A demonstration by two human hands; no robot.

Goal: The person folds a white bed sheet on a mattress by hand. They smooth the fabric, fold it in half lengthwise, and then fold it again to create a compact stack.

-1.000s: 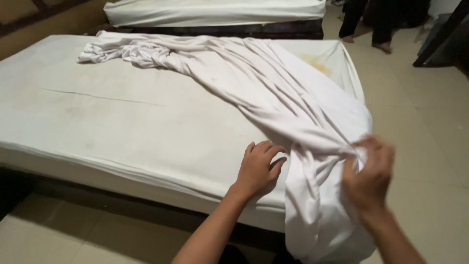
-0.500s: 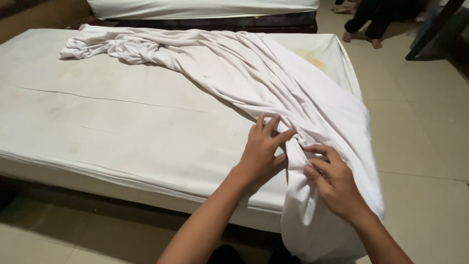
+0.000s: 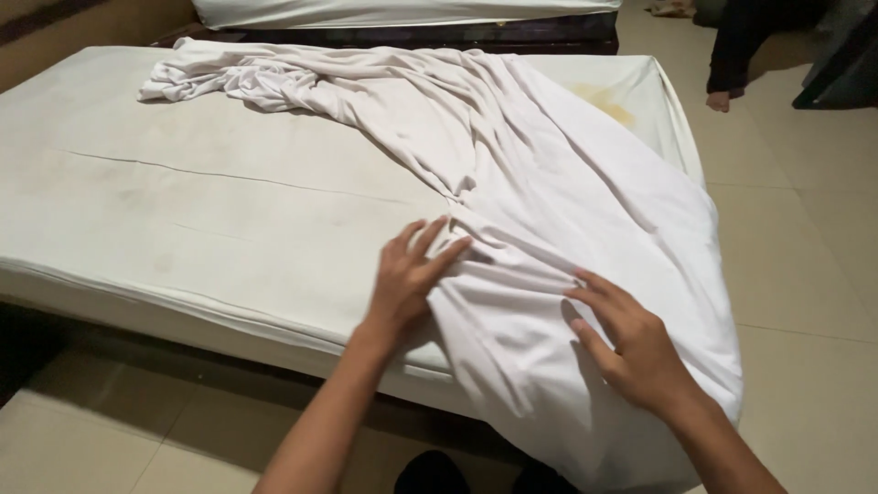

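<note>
A crumpled white bedsheet (image 3: 512,155) lies across a bare cream mattress (image 3: 183,210), running from the far left corner to the near right corner, where it hangs over the edge. My left hand (image 3: 407,274) rests flat with its fingers spread on the near edge of the sheet, partly on the mattress. My right hand (image 3: 631,343) lies open on the hanging part of the sheet at the near right corner. Neither hand grips the cloth.
A second bed (image 3: 402,14) stands behind this one. A person's leg and bare foot (image 3: 722,73) show at the far right on the tiled floor (image 3: 805,274). Dark furniture (image 3: 841,64) stands at the top right. A yellowish stain (image 3: 608,101) marks the mattress's far right.
My hands let go of the bunched sheet and now lie flat and apart on it. The view has moved closer and to the right. The sheet is spread wider over the corner.
</note>
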